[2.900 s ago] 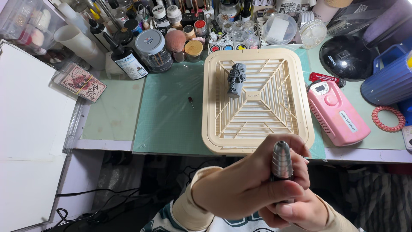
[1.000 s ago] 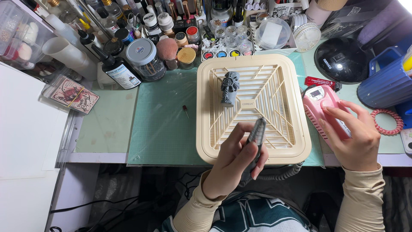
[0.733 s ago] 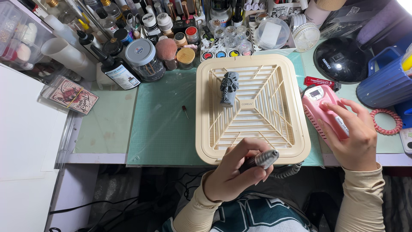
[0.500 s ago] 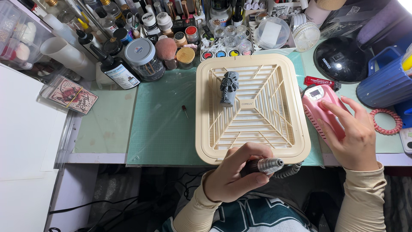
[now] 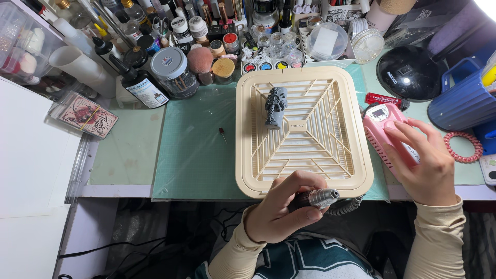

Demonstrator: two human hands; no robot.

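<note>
The left hand [image 5: 276, 214] is wrapped tight around a small rotary drill handpiece [image 5: 316, 198], held just below the cream slatted tray [image 5: 356, 155]. The right hand [image 5: 421, 163] lies flat and loose on the pink control box [image 5: 385, 129], fingers on top, likely setting it. A grey figure [image 5: 275, 106] stands on the tray, and bringing the tool up to it will need a slow, steady hand.

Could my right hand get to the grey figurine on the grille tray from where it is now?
Probably yes: the right hand rests on the pink device beside the tray, and nothing stands between it and the grey figurine.
</note>
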